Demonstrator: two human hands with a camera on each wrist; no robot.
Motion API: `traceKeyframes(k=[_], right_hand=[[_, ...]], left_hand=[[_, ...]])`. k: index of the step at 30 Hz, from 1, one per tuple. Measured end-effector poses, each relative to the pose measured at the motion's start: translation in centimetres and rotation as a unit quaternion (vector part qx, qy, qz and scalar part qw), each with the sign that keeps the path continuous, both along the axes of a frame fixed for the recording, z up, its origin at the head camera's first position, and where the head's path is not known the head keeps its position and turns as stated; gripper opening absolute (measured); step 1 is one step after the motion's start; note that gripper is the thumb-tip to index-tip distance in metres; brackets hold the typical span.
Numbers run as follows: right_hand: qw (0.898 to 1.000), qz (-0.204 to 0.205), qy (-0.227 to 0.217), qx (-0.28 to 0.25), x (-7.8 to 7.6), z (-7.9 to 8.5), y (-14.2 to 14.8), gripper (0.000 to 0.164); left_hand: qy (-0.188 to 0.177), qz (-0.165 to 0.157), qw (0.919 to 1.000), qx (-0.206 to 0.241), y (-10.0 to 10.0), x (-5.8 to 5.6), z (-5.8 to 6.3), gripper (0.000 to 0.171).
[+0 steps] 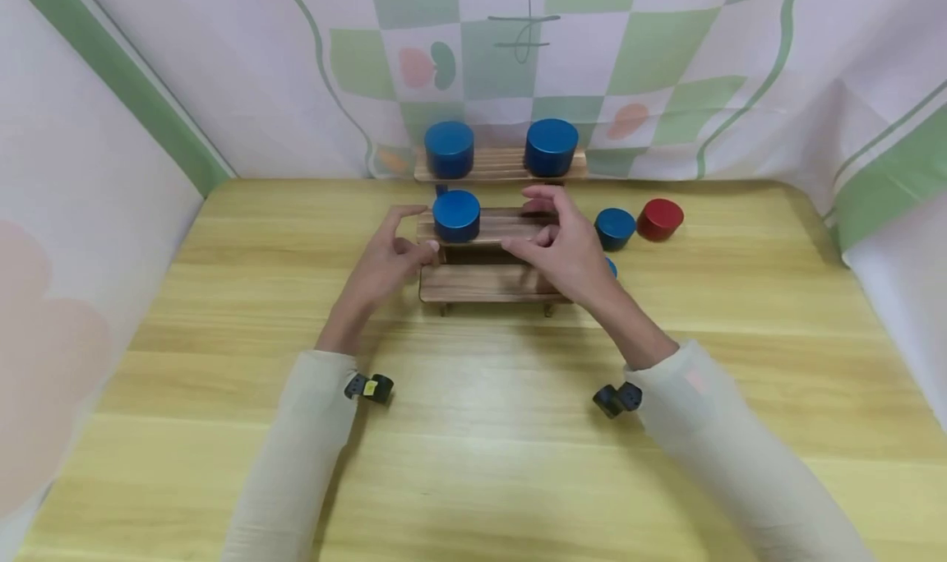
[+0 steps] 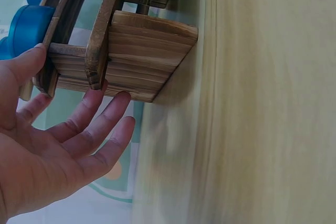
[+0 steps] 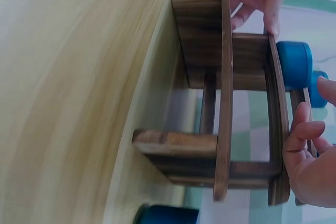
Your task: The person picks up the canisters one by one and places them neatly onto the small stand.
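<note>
A three-tier wooden stand point(image 1: 481, 284) has one blue round tin point(image 1: 456, 217) on the left of its middle tier and two blue round tins point(image 1: 449, 149) on the top tier. At the middle tier's left end is my left hand point(image 1: 381, 266), its thumb against the board's end and its other fingers spread point(image 2: 94, 124). My right hand point(image 1: 570, 246) hovers at the right part of that tier, thumb and forefinger apart with nothing between them. In the right wrist view its fingers point(image 3: 302, 129) bend loosely by the board's edge. The lowest tier's visible surface is bare.
Right of the stand, a blue tin point(image 1: 615, 228) and a red tin point(image 1: 661, 219) stand on the wooden table point(image 1: 473, 447). Another blue tin point(image 1: 611, 268) is mostly hidden behind the right wrist. A checked cloth point(image 1: 496, 61) hangs behind the stand.
</note>
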State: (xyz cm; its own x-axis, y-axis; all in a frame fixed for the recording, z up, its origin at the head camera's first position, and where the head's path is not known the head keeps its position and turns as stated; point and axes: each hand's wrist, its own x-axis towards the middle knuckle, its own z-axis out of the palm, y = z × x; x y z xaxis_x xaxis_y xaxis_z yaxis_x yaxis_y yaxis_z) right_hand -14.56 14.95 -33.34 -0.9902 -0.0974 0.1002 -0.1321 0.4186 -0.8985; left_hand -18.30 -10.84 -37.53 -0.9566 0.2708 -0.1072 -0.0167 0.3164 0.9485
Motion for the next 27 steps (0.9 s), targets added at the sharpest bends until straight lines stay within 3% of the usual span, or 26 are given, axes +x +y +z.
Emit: traceKeyframes(k=[14,27], right_hand=[[0.999,-0.028,0.019,-0.027,1.4,-0.1,5.1,0.057],[0.996,-0.088,-0.001,0.015,1.4,-1.0,10.4,0.06]], left_hand=[[-0.002,0.0,1.0,-0.005,-0.2,0.1,-0.1,0.056],[0.0,-0.005,1.0,0.004,-0.4,0.1,-0.3,0.055]])
